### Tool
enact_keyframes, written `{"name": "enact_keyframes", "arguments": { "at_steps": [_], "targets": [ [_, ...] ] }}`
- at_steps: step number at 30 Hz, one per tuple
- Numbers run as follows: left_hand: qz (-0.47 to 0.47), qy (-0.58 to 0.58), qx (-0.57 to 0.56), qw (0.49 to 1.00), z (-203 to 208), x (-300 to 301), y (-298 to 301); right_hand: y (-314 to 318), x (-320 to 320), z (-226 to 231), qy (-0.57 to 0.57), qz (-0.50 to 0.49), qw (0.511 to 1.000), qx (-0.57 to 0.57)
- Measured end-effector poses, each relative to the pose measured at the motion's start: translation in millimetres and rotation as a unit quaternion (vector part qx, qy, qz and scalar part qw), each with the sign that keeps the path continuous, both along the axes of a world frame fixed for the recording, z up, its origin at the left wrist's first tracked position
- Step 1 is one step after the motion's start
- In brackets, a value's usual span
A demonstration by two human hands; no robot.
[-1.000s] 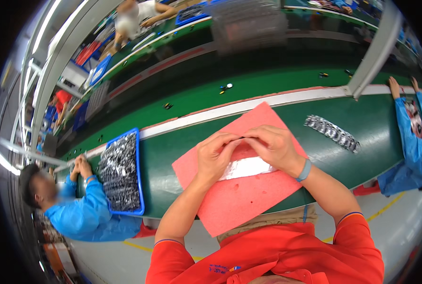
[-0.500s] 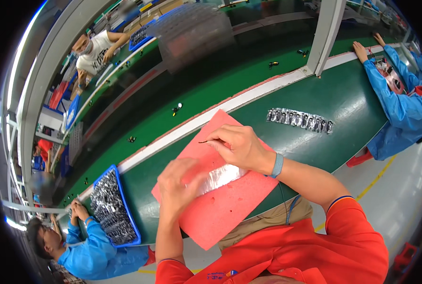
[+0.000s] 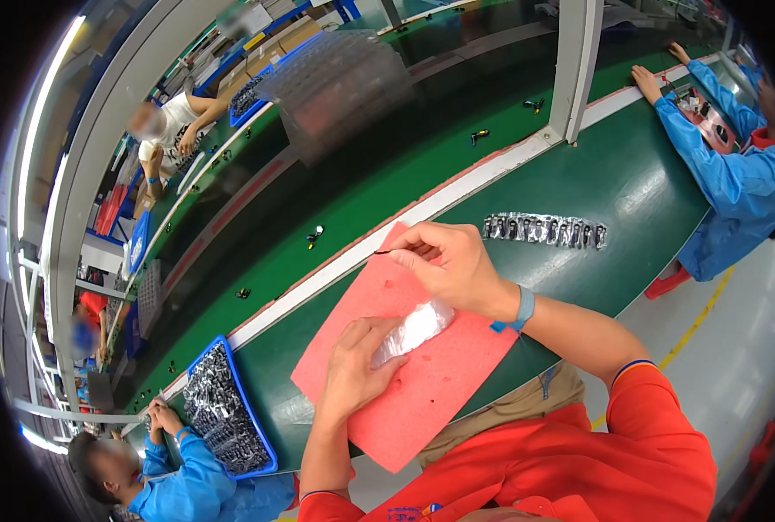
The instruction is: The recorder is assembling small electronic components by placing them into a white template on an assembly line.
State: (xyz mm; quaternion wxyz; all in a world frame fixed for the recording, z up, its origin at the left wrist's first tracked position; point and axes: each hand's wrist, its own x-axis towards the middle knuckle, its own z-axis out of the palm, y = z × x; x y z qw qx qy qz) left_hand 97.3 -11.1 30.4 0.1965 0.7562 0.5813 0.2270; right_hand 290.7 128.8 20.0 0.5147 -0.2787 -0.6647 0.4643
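On a pink foam mat (image 3: 466, 374) lies a shiny clear plastic packet (image 3: 424, 324). My left hand (image 3: 353, 361) has its near end between thumb and fingers. My right hand (image 3: 448, 264), with a band at the wrist, is above the far part of the mat, past the packet. Its thumb and forefinger pinch a thin dark stick-like piece (image 3: 383, 252) whose tip points left; most of it is hidden by the fingers. Right of the mat, a row of small black parts in clear wrapping (image 3: 544, 230) lies on the green table.
A blue tray (image 3: 270, 452) full of wrapped black parts stands at the left, beside a person in blue (image 3: 192, 483). Another person in blue (image 3: 735, 187) works at the right. Beyond a white ledge (image 3: 422, 207), a green conveyor (image 3: 353, 217) carries small parts. A metal post (image 3: 573, 78) rises there.
My left hand, blurred by motion before, has come down onto the packet's near end and is still. My right hand keeps its pinch. The whole view has shifted slightly.
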Motion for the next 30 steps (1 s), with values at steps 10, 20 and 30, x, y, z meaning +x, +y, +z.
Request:
{"name": "enact_keyframes", "arguments": {
  "at_steps": [10,20,30],
  "targets": [
    [-0.011,0.070,0.200,0.977,73,-8,139,-9,34,-13,-0.074,0.109,0.985,0.108],
    [-0.236,0.233,0.216,0.918,-18,87,331,-15,38,-26,-0.096,0.080,0.975,0.186],
    [-0.077,-0.006,0.125,0.989,-22,51,299,-13,34,-28,-0.076,0.074,0.980,0.171]
  ]
}}
